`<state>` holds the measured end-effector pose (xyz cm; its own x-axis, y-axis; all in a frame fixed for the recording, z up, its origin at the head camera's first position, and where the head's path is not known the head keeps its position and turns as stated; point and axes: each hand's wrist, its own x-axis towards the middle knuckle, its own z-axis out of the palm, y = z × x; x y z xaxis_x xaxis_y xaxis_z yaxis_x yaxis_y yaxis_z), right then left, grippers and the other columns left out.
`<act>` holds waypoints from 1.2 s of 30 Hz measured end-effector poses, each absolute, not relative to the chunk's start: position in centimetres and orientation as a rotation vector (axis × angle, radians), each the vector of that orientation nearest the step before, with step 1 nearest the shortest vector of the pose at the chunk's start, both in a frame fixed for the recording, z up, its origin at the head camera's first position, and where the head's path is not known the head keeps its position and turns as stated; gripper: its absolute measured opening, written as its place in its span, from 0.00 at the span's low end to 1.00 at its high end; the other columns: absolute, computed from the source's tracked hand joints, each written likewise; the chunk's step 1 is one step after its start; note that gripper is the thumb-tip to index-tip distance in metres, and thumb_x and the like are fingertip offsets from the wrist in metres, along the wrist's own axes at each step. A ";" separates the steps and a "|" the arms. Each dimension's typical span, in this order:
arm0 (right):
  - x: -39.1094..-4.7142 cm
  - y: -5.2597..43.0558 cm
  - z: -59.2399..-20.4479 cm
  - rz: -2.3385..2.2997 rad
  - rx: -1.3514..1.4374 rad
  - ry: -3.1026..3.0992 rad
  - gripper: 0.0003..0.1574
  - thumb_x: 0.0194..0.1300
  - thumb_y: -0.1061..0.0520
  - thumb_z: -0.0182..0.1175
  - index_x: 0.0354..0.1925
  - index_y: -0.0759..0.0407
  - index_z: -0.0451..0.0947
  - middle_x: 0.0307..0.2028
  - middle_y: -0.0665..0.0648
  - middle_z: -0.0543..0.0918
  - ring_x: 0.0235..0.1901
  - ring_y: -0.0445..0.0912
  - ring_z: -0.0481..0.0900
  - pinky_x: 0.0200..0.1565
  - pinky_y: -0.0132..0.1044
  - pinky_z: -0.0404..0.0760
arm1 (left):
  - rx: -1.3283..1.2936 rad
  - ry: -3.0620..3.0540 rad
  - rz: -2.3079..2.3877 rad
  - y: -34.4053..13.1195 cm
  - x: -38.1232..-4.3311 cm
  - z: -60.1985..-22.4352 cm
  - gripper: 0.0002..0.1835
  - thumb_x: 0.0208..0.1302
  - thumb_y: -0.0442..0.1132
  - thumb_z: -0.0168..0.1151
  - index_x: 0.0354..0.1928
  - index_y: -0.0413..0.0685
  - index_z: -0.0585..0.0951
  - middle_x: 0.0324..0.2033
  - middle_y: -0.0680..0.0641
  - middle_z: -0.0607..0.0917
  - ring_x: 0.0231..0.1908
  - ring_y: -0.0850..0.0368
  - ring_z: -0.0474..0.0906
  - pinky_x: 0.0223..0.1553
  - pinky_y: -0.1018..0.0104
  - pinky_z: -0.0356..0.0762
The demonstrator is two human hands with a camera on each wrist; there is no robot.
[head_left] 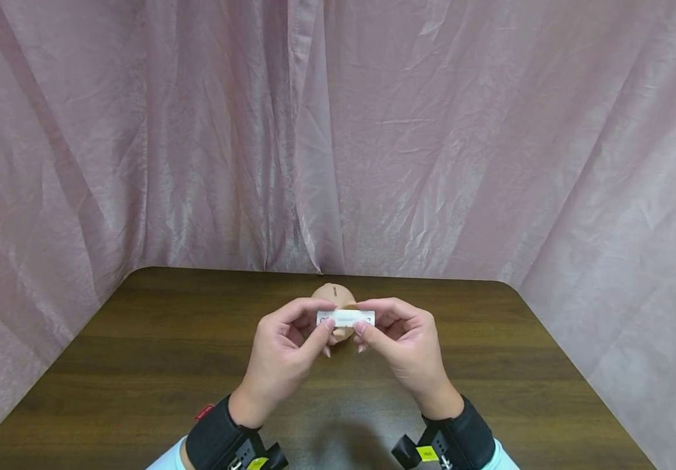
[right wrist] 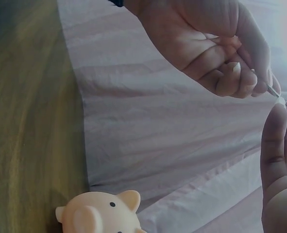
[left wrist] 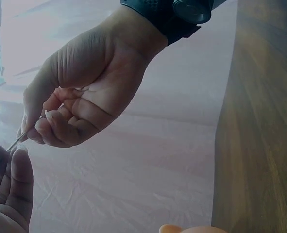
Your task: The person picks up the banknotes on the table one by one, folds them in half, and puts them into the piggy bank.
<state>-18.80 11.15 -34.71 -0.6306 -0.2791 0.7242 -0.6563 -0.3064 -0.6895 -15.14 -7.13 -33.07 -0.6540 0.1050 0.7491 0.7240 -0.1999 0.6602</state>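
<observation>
A small, flat white strip (head_left: 346,318), apparently folded paper with dark marks near its ends, is held up level between both hands. My left hand (head_left: 281,349) pinches its left end between thumb and forefinger. The right hand (head_left: 414,346) pinches the other end the same way, other fingers curled loosely beneath. Edge-on in the left wrist view, the strip (left wrist: 18,141) looks very thin. Beyond the hands on the table stands a peach-coloured piggy bank (head_left: 334,294) with a slot on top, partly hidden by them. Its snout, eyes and one ear show in the right wrist view.
A dark brown wooden table (head_left: 155,352) with rounded far corners spreads under the hands. Pink curtains (head_left: 226,143) hang behind it and along its sides. Black bands with small devices wrap both wrists.
</observation>
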 end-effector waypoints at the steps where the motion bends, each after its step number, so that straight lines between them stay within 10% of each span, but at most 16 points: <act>1: -18.9 11.2 -34.8 2.025 1.177 -1.662 0.18 0.54 0.82 0.57 0.44 0.73 0.75 0.26 0.68 0.78 0.22 0.50 0.78 0.22 0.37 0.81 | -0.967 -1.634 -1.905 -7.1 -15.1 -33.1 0.13 0.55 0.13 0.53 0.42 0.26 0.75 0.21 0.35 0.77 0.22 0.53 0.75 0.19 0.65 0.78; 36: -19.4 11.8 -34.5 2.020 1.166 -1.671 0.16 0.55 0.79 0.59 0.44 0.77 0.74 0.26 0.65 0.77 0.22 0.51 0.77 0.22 0.38 0.80 | -0.915 -1.634 -1.815 -7.7 -15.5 -32.6 0.13 0.55 0.14 0.55 0.43 0.27 0.77 0.27 0.33 0.76 0.20 0.50 0.72 0.17 0.69 0.74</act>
<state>-19.42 11.78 -34.54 -0.6389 -0.2758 0.7181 -0.6537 -0.2974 -0.6958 -15.48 -7.67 -32.60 -0.6320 0.0546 0.7730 0.7630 -0.1307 0.6330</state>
